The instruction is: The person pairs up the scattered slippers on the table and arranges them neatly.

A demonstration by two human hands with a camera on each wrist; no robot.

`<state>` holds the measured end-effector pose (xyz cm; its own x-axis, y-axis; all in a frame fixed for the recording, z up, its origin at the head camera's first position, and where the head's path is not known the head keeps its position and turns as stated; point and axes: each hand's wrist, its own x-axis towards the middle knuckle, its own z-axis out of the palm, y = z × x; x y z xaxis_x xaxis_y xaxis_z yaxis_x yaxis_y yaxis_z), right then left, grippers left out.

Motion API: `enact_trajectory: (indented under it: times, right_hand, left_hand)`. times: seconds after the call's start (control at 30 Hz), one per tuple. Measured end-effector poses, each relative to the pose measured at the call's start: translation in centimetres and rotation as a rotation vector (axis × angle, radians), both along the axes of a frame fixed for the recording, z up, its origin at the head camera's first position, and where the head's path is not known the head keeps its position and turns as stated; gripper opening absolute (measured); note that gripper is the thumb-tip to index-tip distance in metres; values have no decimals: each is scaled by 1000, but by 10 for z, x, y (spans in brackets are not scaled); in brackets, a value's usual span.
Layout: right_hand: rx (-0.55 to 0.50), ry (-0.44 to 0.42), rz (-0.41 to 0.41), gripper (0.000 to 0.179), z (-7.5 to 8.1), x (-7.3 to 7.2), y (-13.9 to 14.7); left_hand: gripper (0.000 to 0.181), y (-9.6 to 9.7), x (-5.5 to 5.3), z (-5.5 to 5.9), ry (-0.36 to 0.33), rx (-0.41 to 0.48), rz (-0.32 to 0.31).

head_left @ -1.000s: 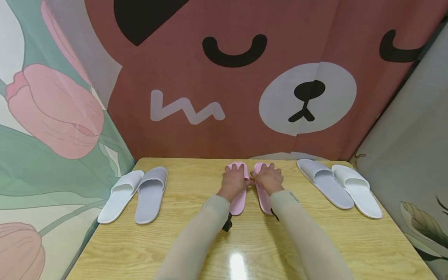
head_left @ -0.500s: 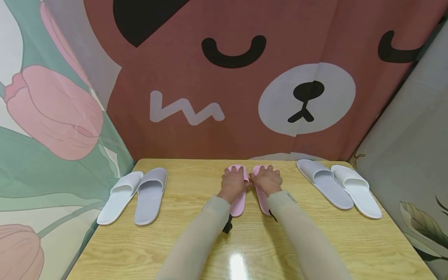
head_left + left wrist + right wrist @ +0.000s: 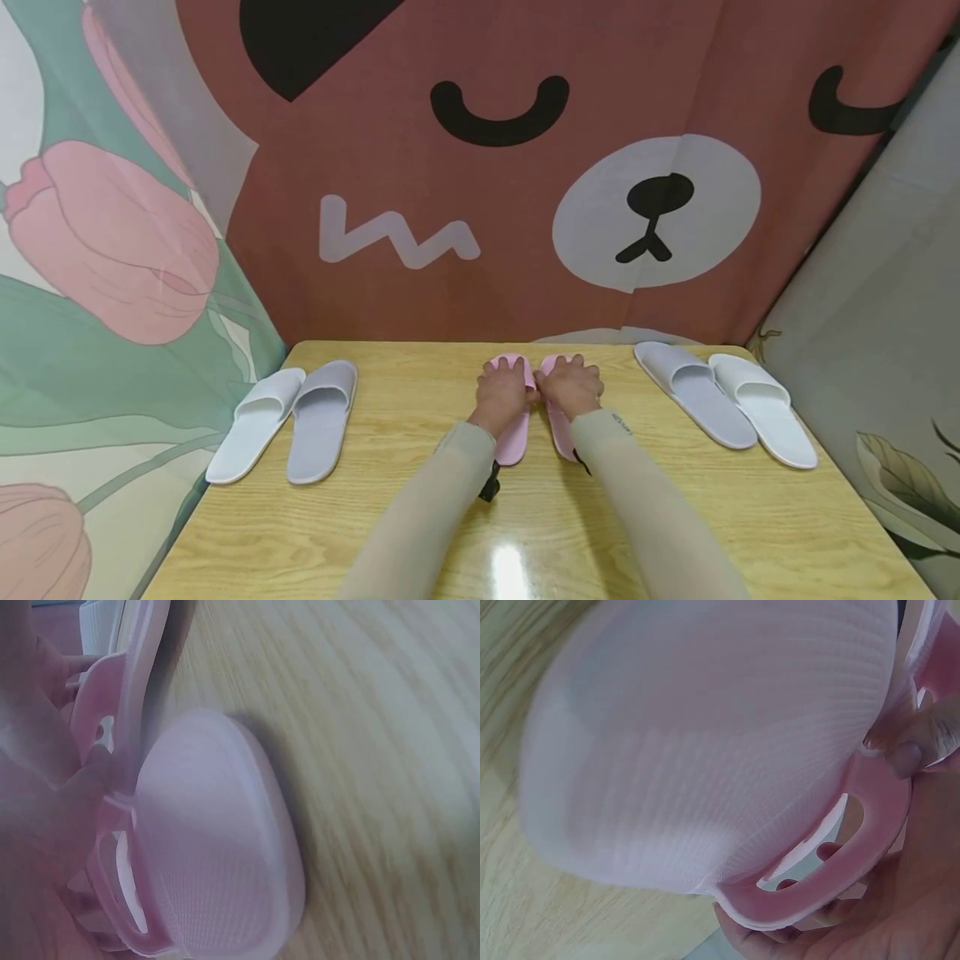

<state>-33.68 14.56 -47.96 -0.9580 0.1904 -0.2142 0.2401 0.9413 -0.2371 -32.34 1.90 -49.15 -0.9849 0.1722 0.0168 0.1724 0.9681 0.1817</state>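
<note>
A pair of pink slippers lies side by side on the wooden table, toes toward the back wall. My left hand (image 3: 501,395) grips the left pink slipper (image 3: 513,437) over its strap, with the thumb at the inner side. Over the strap of the right pink slipper (image 3: 559,429), my right hand (image 3: 570,387) holds with its fingers spread on top. In the right wrist view, the right thumb sits at one edge of the cut-out strap (image 3: 885,817) and the fingertips reach its other edge. The ribbed sole (image 3: 217,840) of the left slipper shows in the left wrist view.
At the table's (image 3: 420,517) left edge stand a white slipper (image 3: 247,442) and a grey slipper (image 3: 318,442). Another grey slipper (image 3: 712,412) and white slipper (image 3: 776,425) overlap near the right edge. A printed bear curtain (image 3: 405,300) hangs directly behind the table.
Both hands and the pink slippers have come very slightly back from the rear edge, then stayed nearly still. The outer slippers keep their places.
</note>
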Motion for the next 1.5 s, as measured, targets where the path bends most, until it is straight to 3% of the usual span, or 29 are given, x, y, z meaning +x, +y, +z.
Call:
enact_trajectory:
  times: [0.9,1.27,1.5]
  right_hand:
    - [27,8,-3,72,0,-1,-2]
    - [39,2,4,72,2,1,-2]
    - [45,17,24,71,5,0,0]
  left_hand:
    - [81,0,3,1,25,0,-7]
    - [82,0,5,4,-2,-4,-3]
    - [88,0,0,3,-50,-6,-9]
